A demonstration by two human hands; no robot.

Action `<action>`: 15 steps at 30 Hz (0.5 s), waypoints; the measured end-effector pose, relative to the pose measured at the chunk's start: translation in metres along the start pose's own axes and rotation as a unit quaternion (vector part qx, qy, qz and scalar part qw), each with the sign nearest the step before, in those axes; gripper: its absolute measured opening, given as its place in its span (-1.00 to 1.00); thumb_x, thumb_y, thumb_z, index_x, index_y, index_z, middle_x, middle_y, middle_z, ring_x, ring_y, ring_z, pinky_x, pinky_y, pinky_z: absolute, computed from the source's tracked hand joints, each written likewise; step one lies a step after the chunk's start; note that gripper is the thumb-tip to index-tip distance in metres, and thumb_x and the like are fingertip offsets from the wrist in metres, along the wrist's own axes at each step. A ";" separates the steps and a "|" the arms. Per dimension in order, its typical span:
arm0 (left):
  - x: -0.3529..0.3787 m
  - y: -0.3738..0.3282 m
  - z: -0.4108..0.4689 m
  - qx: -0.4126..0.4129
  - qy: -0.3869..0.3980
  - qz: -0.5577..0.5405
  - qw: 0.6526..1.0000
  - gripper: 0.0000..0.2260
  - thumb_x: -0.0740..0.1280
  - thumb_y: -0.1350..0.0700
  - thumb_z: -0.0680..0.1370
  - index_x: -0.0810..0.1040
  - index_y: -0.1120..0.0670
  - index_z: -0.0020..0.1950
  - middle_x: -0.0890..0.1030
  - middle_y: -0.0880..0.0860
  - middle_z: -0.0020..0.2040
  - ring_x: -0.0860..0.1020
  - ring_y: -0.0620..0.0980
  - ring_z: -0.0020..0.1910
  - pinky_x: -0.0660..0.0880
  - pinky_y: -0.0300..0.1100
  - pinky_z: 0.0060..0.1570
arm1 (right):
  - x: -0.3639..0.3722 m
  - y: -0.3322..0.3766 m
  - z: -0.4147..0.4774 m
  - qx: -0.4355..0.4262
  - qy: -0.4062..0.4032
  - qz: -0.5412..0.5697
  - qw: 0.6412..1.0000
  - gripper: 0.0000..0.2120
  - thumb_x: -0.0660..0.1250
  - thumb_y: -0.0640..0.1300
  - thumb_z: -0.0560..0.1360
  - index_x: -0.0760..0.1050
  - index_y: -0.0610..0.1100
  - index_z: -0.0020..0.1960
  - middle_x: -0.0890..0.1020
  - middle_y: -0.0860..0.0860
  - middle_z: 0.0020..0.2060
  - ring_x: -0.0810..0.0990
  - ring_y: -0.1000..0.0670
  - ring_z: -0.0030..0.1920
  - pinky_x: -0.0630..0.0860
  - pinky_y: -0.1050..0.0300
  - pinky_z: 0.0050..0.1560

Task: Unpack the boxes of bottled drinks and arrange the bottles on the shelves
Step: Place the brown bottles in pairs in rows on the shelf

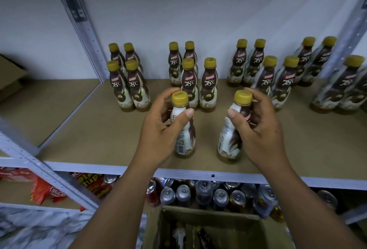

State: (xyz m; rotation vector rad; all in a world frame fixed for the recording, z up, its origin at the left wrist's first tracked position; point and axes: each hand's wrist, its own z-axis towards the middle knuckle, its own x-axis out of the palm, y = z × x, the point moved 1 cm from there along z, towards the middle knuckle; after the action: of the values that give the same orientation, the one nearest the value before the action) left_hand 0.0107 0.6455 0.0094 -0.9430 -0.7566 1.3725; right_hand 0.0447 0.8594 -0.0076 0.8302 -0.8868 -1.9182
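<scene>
Two yellow-capped coffee bottles stand near the front of the brown shelf board (103, 129). My left hand (160, 127) grips the left bottle (183, 129) round its neck and shoulder. My right hand (260, 129) grips the right bottle (231, 135) the same way. Both bottles have their bases on the board, labels turned sideways. Behind them stand several groups of the same bottles (207, 85), labels facing me. An open cardboard box (218, 227) sits below, between my forearms, with more bottles dimly visible inside.
Grey metal uprights (87, 36) frame the shelf bay, with another at the right (343, 38). The shelf below holds several drink cans (204, 193) and red snack packets (41, 189). A cardboard box edge (10, 77) shows at far left.
</scene>
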 end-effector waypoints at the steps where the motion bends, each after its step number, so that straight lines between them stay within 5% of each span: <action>1: 0.002 0.000 -0.001 0.005 0.006 0.009 1.000 -0.60 0.45 0.06 0.52 0.47 -0.10 0.33 0.68 -0.08 0.11 0.64 -0.07 0.09 0.56 -0.17 0.10 | 0.001 0.001 -0.001 0.000 0.002 0.001 1.000 -0.57 0.45 0.15 0.50 0.40 0.27 0.31 0.64 0.24 0.06 0.65 0.11 0.08 0.59 0.00 0.13; 10: 0.008 0.000 -0.006 0.021 -0.002 0.010 1.000 -0.64 0.43 0.07 0.56 0.48 -0.07 0.33 0.67 -0.07 0.17 0.64 -0.06 0.17 0.56 -0.11 0.15 | 0.015 0.002 -0.007 -0.015 0.032 0.042 0.999 -0.54 0.39 0.10 0.53 0.35 0.18 0.39 0.59 0.27 0.17 0.60 0.14 0.20 0.51 0.16 0.21; 15: 0.005 -0.001 -0.011 -0.008 0.004 0.007 1.000 -0.50 0.47 -0.10 0.49 0.41 -0.20 0.40 0.66 -0.14 0.23 0.62 -0.12 0.23 0.53 -0.20 0.19 | 0.013 0.004 -0.010 0.010 0.042 0.059 0.997 -0.42 0.34 0.29 0.49 0.26 0.23 0.45 0.56 0.24 0.29 0.52 0.21 0.32 0.45 0.25 0.29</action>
State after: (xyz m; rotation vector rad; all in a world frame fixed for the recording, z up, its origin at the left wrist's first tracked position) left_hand 0.0212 0.6490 0.0051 -0.9668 -0.7569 1.3753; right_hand 0.0484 0.8437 -0.0124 0.8459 -0.8843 -1.7621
